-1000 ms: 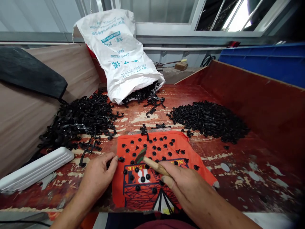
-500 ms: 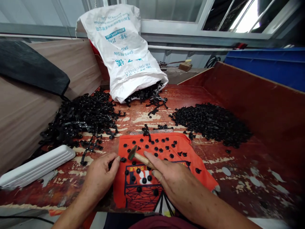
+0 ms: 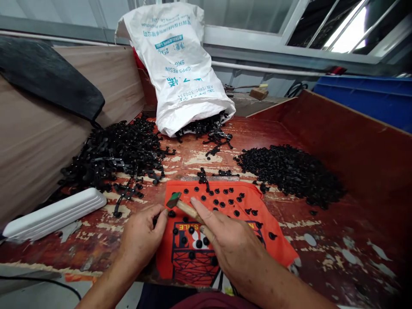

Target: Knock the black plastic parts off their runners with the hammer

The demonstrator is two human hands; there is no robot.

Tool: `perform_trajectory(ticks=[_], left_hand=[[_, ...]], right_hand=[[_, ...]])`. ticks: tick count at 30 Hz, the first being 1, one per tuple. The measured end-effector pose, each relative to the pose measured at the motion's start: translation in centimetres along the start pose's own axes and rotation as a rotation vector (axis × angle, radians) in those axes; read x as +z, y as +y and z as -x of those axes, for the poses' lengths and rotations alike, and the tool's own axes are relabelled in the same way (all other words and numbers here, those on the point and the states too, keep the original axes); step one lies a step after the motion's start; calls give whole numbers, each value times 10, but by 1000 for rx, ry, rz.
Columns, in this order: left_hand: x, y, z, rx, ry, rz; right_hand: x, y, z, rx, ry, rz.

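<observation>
My right hand (image 3: 236, 240) grips the wooden handle of a small hammer (image 3: 189, 210). The hammer's head, partly green, hangs just above the upper left of an orange printed cloth (image 3: 277, 249). Beside that head, my left hand (image 3: 144, 231) is closed in a pinch at the cloth's left edge. A bit of a small black part (image 3: 156, 219) shows between its thumb and fingers; the rest is hidden. Several black plastic studs (image 3: 199, 243) are spread over the cloth, and one black stud (image 3: 171, 213) lies right by my left fingertips.
Black linked plastic parts (image 3: 125, 150) are heaped at the left, near a white ridged plastic piece (image 3: 54, 214). A white resin sack (image 3: 189, 73) spills similar parts at the back. Small black pieces (image 3: 289, 171) form a pile at the right, inside a reddish-brown board wall (image 3: 347, 133).
The hammer head has lifted and tilted, its green side showing more. My left hand keeps its pinch by the cloth's edge. The whole view has shifted slightly.
</observation>
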State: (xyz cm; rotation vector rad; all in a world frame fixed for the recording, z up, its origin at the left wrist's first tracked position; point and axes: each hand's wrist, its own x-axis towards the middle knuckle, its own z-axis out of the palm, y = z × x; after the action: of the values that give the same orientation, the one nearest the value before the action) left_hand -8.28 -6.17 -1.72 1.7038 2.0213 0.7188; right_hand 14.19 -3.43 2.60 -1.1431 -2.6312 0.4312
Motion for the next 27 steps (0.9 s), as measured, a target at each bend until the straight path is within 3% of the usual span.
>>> perform_trajectory(ticks=[4, 9, 14, 18, 23, 27], left_hand=[[-1, -1, 1, 27, 18, -44], [-1, -1, 0, 17, 17, -3], [-1, 0, -1, -6, -9, 49], [0, -1, -2, -27, -19, 31], [3, -3, 0, -40, -34, 7], [3, -3, 1, -61, -35, 6]], right_hand=[[1, 0, -1, 53, -83, 79], [-2, -3, 1, 21, 15, 54], [0, -4, 2, 67, -98, 142], [-3, -5, 0, 65, 2, 69], [0, -4, 0, 99, -124, 156], [-3, -5, 0, 75, 12, 70]])
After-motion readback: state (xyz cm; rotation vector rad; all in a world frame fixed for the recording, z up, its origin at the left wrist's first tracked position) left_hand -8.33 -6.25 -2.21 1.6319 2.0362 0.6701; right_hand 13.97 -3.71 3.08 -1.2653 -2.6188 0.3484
